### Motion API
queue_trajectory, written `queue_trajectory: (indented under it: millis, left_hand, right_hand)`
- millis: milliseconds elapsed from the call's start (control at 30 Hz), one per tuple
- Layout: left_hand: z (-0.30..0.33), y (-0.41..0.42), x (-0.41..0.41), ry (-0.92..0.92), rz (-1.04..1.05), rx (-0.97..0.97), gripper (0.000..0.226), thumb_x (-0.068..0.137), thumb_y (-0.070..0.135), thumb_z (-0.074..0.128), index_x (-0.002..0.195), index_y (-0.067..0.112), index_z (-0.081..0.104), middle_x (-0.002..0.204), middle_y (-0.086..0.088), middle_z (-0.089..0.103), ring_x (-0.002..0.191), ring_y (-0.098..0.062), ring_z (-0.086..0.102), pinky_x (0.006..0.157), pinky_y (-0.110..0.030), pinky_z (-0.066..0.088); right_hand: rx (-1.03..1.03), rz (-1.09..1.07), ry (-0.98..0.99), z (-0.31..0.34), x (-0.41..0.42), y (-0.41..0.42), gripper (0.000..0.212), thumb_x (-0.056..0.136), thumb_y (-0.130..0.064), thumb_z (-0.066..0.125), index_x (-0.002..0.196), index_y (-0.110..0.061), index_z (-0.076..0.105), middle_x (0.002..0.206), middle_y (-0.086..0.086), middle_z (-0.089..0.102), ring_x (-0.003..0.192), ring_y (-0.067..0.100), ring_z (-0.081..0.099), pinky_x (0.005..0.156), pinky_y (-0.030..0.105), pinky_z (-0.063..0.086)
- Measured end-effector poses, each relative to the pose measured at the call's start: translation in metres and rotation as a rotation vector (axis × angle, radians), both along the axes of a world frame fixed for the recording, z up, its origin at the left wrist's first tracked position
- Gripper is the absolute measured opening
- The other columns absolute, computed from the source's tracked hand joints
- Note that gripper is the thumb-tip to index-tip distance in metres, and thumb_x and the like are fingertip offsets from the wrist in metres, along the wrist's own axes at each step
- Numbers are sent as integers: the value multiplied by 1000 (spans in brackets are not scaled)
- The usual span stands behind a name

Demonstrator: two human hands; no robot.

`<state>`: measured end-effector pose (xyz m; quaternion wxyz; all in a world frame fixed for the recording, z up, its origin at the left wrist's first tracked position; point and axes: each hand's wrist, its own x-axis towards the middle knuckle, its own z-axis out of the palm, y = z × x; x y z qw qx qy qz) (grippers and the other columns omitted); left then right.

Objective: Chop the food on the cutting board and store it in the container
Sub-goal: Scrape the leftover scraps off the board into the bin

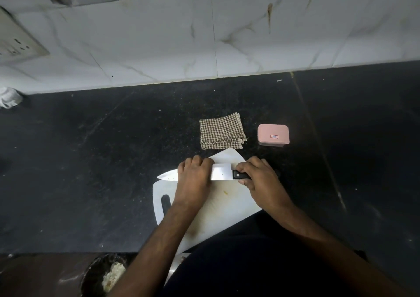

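Note:
A white cutting board (218,208) lies on the black counter close to my body, with one small yellowish scrap (225,192) on it. A large knife (221,171) lies across the board's far part, tip pointing left. My right hand (261,180) grips its black handle. My left hand (194,178) covers the middle of the blade, fingers curled over the blade's far edge. Whatever lies under that hand is hidden. A small container with a pink lid (273,135) stands shut on the counter beyond my right hand.
A folded brown-checked cloth (221,134) lies just beyond the board, left of the container. The tiled wall (204,35) runs along the back, with a socket plate (16,42) at left. A dark bin holding scraps (106,274) sits below the counter edge.

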<state>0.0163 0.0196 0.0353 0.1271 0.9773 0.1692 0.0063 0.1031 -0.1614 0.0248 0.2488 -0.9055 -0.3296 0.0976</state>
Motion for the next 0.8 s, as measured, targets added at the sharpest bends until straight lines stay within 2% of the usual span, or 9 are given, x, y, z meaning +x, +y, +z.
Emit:
queue_trajectory:
  millis: [100, 267, 433, 633, 800]
  left_hand:
    - [2, -1, 14, 35, -19, 2, 37, 100, 19, 59, 137, 24, 52, 131, -1, 51, 122, -21, 44, 108, -37, 30]
    - [9, -1, 43, -25, -66, -25, 45, 97, 20, 65, 139, 25, 52, 135, 1, 54, 124, -20, 47, 113, -38, 29]
    - [16, -12, 82, -130, -122, -118, 44, 91, 19, 74, 132, 23, 61, 126, -1, 64, 114, -20, 58, 103, -37, 47]
    - [14, -30, 120, -153, -173, -136, 45, 90, 23, 75, 134, 21, 63, 125, -2, 64, 115, -22, 58, 100, -37, 45]
    - [5, -36, 134, -137, -161, -151, 49, 88, 23, 77, 135, 18, 62, 125, -4, 65, 114, -24, 59, 101, -40, 48]
  right_hand:
    - [-21, -9, -74, 4, 8, -5, 35, 92, -21, 72, 125, -27, 64, 119, -7, 55, 110, 16, 48, 94, 38, 45]
    - [-20, -51, -123, 13, 31, -16, 36, 92, -20, 70, 127, -28, 63, 121, -6, 55, 117, 19, 49, 96, 40, 42]
    - [-50, -139, -149, 28, 63, -37, 38, 94, -21, 68, 132, -28, 63, 124, -6, 57, 117, 19, 51, 98, 42, 44]
    - [-47, -188, -133, 26, 94, -60, 38, 93, -20, 70, 130, -25, 64, 119, -5, 57, 110, 19, 52, 92, 37, 44]
    - [-89, -175, -137, 18, 104, -63, 37, 93, -18, 69, 129, -22, 62, 117, -3, 55, 104, 20, 59, 96, 40, 45]
